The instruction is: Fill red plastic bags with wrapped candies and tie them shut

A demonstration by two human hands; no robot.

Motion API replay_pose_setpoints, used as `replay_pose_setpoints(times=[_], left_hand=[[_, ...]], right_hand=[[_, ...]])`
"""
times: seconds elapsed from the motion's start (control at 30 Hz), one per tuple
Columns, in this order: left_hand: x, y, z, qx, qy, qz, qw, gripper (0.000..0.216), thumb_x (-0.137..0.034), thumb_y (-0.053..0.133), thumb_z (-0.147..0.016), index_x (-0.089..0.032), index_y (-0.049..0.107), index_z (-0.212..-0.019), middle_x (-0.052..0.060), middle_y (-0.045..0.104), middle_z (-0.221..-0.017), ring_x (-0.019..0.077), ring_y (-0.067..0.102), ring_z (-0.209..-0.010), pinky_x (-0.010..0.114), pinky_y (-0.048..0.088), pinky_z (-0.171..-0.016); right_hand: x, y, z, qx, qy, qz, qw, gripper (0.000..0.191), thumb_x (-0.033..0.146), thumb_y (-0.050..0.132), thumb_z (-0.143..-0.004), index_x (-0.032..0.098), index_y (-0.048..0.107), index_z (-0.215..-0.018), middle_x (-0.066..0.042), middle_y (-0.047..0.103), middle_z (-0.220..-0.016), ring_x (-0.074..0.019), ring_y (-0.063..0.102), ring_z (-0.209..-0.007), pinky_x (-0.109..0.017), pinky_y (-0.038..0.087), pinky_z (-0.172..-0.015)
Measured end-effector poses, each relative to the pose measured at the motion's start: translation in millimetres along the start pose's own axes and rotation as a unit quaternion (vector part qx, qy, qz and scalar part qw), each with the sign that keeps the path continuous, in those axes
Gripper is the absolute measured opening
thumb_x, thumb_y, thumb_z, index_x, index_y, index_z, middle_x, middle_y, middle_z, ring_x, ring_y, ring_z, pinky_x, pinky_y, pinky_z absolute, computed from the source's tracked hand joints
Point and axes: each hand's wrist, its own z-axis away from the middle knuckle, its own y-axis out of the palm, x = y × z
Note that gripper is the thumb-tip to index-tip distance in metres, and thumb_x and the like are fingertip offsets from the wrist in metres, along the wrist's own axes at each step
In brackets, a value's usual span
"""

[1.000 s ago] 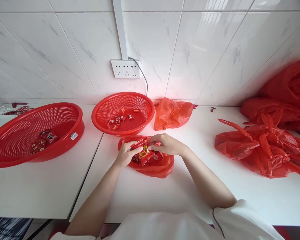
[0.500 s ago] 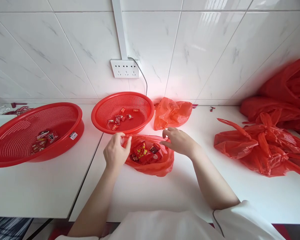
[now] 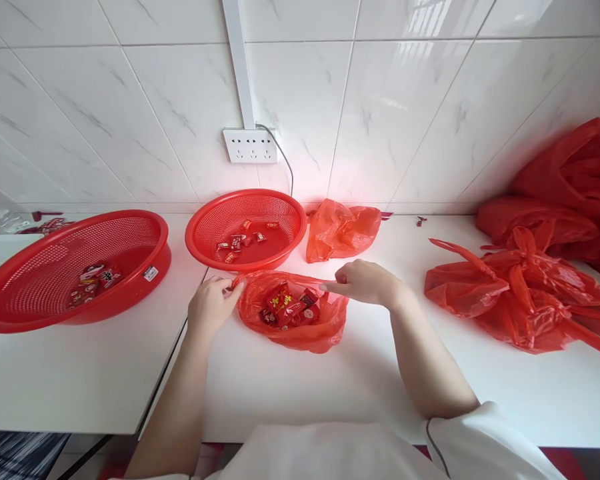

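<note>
In front of me a red plastic bag (image 3: 300, 340) sits on the white table with its mouth spread. Several wrapped candies (image 3: 290, 307) in red and dark wrappers lie inside it. My left hand (image 3: 213, 303) pinches the bag's rim at the far left corner. My right hand (image 3: 365, 283) is closed at the far right part of the rim, which is stretched taut between both hands. Just beyond the bag stands a red perforated basket (image 3: 200, 233) with several small candies (image 3: 237, 241) on its bottom.
A larger red basket (image 3: 135, 230) with a few wrapped packets stands at the left. An orange-red crumpled bag (image 3: 343, 230) lies by the wall. Tied red bags (image 3: 520, 287) and a pile of red bags (image 3: 575, 167) are at the right. A socket panel (image 3: 251, 145) is on the wall.
My left hand has moved left, pulling the bag's rim outward. My right hand has shifted slightly right and down. The far rim is now straighter, and the view has tilted up a little.
</note>
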Motion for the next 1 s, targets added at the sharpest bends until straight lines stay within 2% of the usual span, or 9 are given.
replay_pose_setpoints(times=[0.07, 0.2, 0.33, 0.43, 0.57, 0.67, 0.73, 0.87, 1.0], left_hand=[[-2, -11, -1, 0.024, 0.007, 0.137, 0.990, 0.033, -0.050, 0.057, -0.081, -0.020, 0.063, -0.070, 0.003, 0.065, -0.081, 0.0178, 0.058, -0.071, 0.028, 0.041, -0.063], [-12, -45, -6, 0.072, 0.003, 0.366, 0.928, 0.026, -0.045, 0.065, -0.079, -0.019, 0.068, -0.079, 0.002, 0.062, -0.075, 0.0152, 0.056, -0.070, 0.025, 0.041, -0.060], [-31, -80, -11, 0.048, 0.020, 0.480, 0.876, 0.022, -0.039, 0.071, -0.075, -0.018, 0.067, -0.068, 0.001, 0.056, -0.064, 0.0115, 0.052, -0.059, 0.022, 0.038, -0.051], [-50, -96, -11, 0.024, 0.056, 0.523, 0.850, 0.016, -0.036, 0.074, -0.073, -0.020, 0.072, -0.074, 0.002, 0.061, -0.069, 0.0108, 0.053, -0.058, 0.022, 0.041, -0.051], [-71, -99, -9, -0.064, 0.132, 0.527, 0.837, 0.011, -0.029, 0.073, -0.074, -0.022, 0.075, -0.083, 0.003, 0.066, -0.084, 0.0148, 0.060, -0.079, 0.025, 0.050, -0.071], [-81, -90, -10, -0.130, 0.199, 0.522, 0.819, 0.019, -0.025, 0.071, -0.076, -0.024, 0.073, -0.095, 0.003, 0.066, -0.106, 0.0199, 0.057, -0.110, 0.030, 0.045, -0.096], [-88, -79, -9, -0.062, 0.221, 0.537, 0.811, 0.029, -0.026, 0.069, -0.079, -0.025, 0.068, -0.107, 0.005, 0.065, -0.111, 0.0224, 0.056, -0.116, 0.036, 0.045, -0.100], [-112, -51, -1, 0.179, 0.209, 0.490, 0.827, 0.056, -0.030, 0.071, -0.078, -0.030, 0.050, -0.130, 0.004, 0.066, -0.097, 0.0224, 0.065, -0.097, 0.039, 0.055, -0.085], [-133, -25, 7, 0.220, 0.247, 0.439, 0.835, 0.048, -0.034, 0.069, -0.081, -0.027, 0.054, -0.126, 0.008, 0.060, -0.120, 0.0258, 0.056, -0.118, 0.037, 0.053, -0.092]], right_hand=[[-5, -8, 6, -0.005, -0.018, -0.019, 1.000, 0.060, 0.072, 0.046, -0.080, 0.019, 0.036, -0.053, 0.002, 0.040, -0.051, -0.0108, 0.032, -0.049, -0.028, 0.024, -0.048], [-18, -28, 18, -0.033, -0.104, -0.120, 0.987, 0.051, 0.064, 0.061, -0.074, 0.020, 0.041, -0.059, 0.003, 0.041, -0.058, -0.0107, 0.036, -0.055, -0.026, 0.029, -0.050], [-30, -41, 23, -0.011, -0.165, -0.179, 0.970, 0.034, 0.048, 0.072, -0.069, 0.020, 0.052, -0.067, 0.002, 0.052, -0.070, -0.0138, 0.049, -0.067, -0.027, 0.041, -0.060], [-35, -45, 21, -0.112, -0.136, -0.228, 0.958, 0.025, 0.044, 0.069, -0.073, 0.020, 0.062, -0.071, -0.004, 0.060, -0.086, -0.0161, 0.054, -0.076, -0.030, 0.046, -0.067], [-33, -50, 14, -0.334, -0.070, -0.401, 0.850, 0.027, 0.044, 0.060, -0.083, 0.019, 0.067, -0.075, -0.003, 0.057, -0.073, -0.0151, 0.055, -0.067, -0.029, 0.045, -0.059], [-21, -54, 12, -0.354, -0.076, -0.506, 0.783, 0.030, 0.046, 0.054, -0.089, 0.019, 0.064, -0.077, -0.001, 0.053, -0.063, -0.0117, 0.050, -0.055, -0.026, 0.040, -0.049], [-5, -57, 13, -0.338, -0.109, -0.507, 0.785, 0.025, 0.041, 0.057, -0.088, 0.019, 0.063, -0.077, -0.002, 0.059, -0.071, -0.0122, 0.055, -0.061, -0.025, 0.043, -0.052], [37, -60, 15, -0.279, -0.207, -0.437, 0.830, 0.011, 0.026, 0.057, -0.086, 0.018, 0.064, -0.084, -0.003, 0.065, -0.081, -0.0145, 0.061, -0.074, -0.028, 0.050, -0.065], [70, -63, 17, -0.202, -0.321, -0.360, 0.853, 0.019, 0.013, 0.051, -0.086, 0.020, 0.065, -0.096, -0.002, 0.068, -0.091, -0.0139, 0.064, -0.080, -0.028, 0.053, -0.072]])
